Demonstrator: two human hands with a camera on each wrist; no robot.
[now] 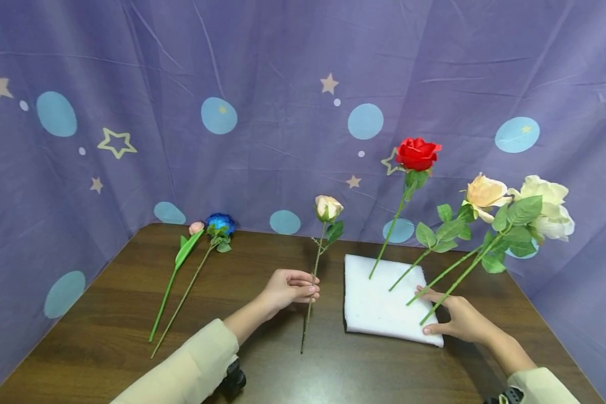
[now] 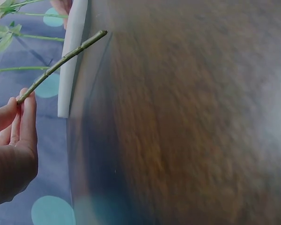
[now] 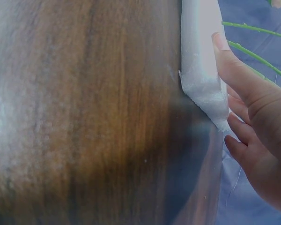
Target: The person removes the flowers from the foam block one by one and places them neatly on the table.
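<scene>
My left hand (image 1: 290, 287) pinches the stem of a cream rose (image 1: 328, 208) between thumb and fingers, left of a white foam block (image 1: 384, 308). The rose stands nearly upright, bloom up. In the left wrist view, the lower stem (image 2: 61, 62) sticks out past the fingertips. My right hand (image 1: 462, 320) holds the foam's right edge, its thumb (image 3: 234, 65) on the top face and other fingers along the side. A red rose (image 1: 418, 154), a peach rose (image 1: 485, 195) and white blooms (image 1: 547, 207) lean from stems set in the foam.
On the left of the brown wooden table (image 1: 106, 303) lie a pink tulip-like flower (image 1: 196, 227) and a blue flower (image 1: 220, 223), stems toward the front. A purple curtain (image 1: 283, 67) with stars and blue spots hangs behind the table.
</scene>
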